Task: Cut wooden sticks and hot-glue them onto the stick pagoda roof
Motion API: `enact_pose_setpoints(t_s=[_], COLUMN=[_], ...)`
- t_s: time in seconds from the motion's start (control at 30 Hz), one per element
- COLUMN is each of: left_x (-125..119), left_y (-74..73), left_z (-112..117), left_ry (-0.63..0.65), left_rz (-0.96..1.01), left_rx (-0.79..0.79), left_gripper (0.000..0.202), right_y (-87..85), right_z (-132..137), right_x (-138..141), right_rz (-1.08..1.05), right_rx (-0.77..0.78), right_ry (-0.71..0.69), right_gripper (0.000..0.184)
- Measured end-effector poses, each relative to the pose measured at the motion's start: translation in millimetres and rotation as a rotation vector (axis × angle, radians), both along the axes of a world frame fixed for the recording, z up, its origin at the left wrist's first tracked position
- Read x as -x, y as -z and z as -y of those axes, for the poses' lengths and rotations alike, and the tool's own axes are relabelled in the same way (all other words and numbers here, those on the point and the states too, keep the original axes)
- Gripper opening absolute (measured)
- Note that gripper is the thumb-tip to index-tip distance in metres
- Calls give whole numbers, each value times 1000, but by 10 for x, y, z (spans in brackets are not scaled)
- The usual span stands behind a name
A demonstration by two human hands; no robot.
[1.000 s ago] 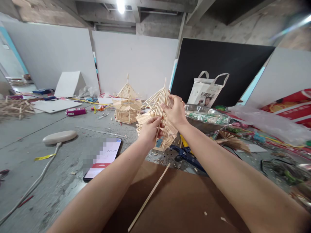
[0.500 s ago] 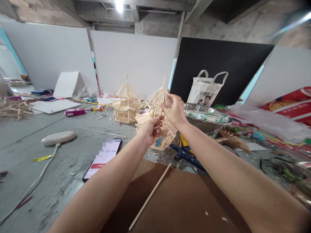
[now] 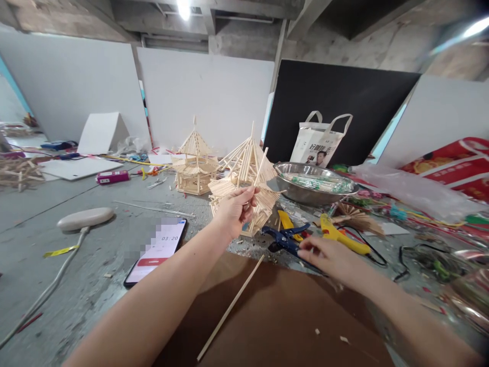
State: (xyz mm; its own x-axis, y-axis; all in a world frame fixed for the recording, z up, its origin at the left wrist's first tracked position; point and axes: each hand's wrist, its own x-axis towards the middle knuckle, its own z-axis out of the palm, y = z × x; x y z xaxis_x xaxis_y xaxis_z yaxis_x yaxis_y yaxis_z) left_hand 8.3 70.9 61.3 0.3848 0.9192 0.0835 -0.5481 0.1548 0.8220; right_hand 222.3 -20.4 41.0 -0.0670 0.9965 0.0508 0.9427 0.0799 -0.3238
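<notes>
My left hand (image 3: pixel 242 206) is closed, pinching a thin wooden stick (image 3: pixel 262 166) that points up in front of a pagoda-like stick model (image 3: pixel 246 148). This model has a pointed roof of many sticks, and my left hand hides part of its lower tiers. My right hand (image 3: pixel 324 255) is off the model, fingers loosely curled and apart, slightly blurred. Its fingertips are at the handles of a blue hand cutter (image 3: pixel 282 239); I cannot tell whether they touch. A loose wooden stick (image 3: pixel 231 308) lies on the brown board (image 3: pixel 290 311) nearest me.
A similar stick pavilion (image 3: pixel 195 171) stands behind to the left. A yellow glue gun (image 3: pixel 346 239) lies right of the cutter, below a metal bowl (image 3: pixel 317 196) of packaged sticks. To the left are a phone (image 3: pixel 158 252) showing a timer and a white cabled device (image 3: pixel 86 219).
My right hand has left the model's roof and moved down and right to the blue cutter. My left hand stays near the model, now with an upright stick showing above its fingers.
</notes>
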Motion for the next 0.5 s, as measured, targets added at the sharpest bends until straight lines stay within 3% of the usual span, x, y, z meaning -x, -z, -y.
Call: enact_pose_setpoints(t_s=[0.23, 0.37, 0.5], left_x=[-167, -236, -216], left_y=[-221, -436, -576], left_z=[213, 257, 276], left_ry=[-28, -45, -91], left_rz=[-119, -172, -209], left_rx=[-260, -392, -494], left_gripper=[16, 15, 14], right_y=[344, 323, 238], right_z=[25, -11, -15], right_x=[-28, -41, -127], right_rz=[265, 274, 129], right_rx=[-59, -93, -374], right_ry=[67, 193, 276], right_gripper=[20, 19, 21])
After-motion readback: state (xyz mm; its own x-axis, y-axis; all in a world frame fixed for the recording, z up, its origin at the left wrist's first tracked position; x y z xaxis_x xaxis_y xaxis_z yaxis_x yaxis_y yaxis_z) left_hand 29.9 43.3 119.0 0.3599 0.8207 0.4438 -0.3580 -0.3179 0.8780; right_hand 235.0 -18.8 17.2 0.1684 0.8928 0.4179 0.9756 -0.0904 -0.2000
